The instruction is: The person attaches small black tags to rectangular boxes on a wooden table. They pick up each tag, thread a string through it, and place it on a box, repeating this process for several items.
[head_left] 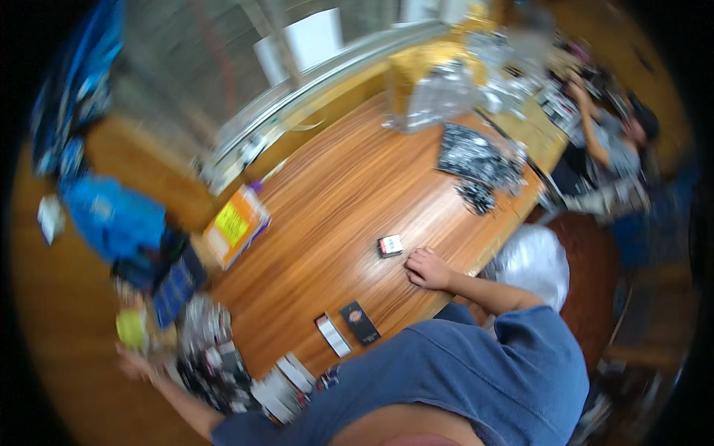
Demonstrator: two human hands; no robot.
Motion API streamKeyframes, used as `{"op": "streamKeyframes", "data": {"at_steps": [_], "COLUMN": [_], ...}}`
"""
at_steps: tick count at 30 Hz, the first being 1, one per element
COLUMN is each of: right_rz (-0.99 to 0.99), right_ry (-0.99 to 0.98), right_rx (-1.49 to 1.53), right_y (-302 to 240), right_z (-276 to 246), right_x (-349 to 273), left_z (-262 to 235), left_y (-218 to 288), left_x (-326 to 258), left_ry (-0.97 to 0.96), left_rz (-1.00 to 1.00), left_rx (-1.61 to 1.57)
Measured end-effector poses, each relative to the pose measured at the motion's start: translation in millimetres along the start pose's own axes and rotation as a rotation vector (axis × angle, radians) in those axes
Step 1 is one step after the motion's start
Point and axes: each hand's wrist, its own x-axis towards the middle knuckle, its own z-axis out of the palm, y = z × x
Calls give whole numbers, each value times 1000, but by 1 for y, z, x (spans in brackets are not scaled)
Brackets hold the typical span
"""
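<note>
Right hand (426, 267) rests curled on the wooden surface (335, 201), grasping nothing. Small box (390, 244) lies just left of it, not touching. Left hand (135, 364) reaches far left past the surface edge, near a yellow object (132, 327) and a heap of packets (212, 357); blurred, grip cannot be told. 2 flat cards (347, 328) lie near the body.

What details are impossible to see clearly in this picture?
Head view:
- Left hand: motion blur hides whether the fingers hold anything.
- Right hand: its palm faces down on the wooden table; anything underneath is hidden.
- Small box: too small and blurred to identify.
- Silver packets: blurred; contents unclear.
</note>
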Motion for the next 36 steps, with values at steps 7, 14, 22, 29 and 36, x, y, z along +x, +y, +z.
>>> {"op": "streamKeyframes", "data": {"at_steps": [7, 14, 22, 29, 36], "right_rz": [-23, -159, -320, -456, -470], "right_ry": [13, -77, -445, -1422, -1477], "right_rx": [115, 422, 987, 777, 699], "right_y": [1, 6, 18, -46, -118], "right_z": [3, 6, 18, 7, 17], "right_x": [13, 3, -45, -44, -51], "left_z": [-162, -276, -297, -259, -398], "left_y": [-42, -129, -173, -130, -196], "left_x": [-140, -434, -784, -979, -760], "left_ry": [379, 445, 176, -399, -147], "left_rz": [274, 19, -399, -1741, -910], "left_rx": [-334, -266, 438, -1379, -1028]}}
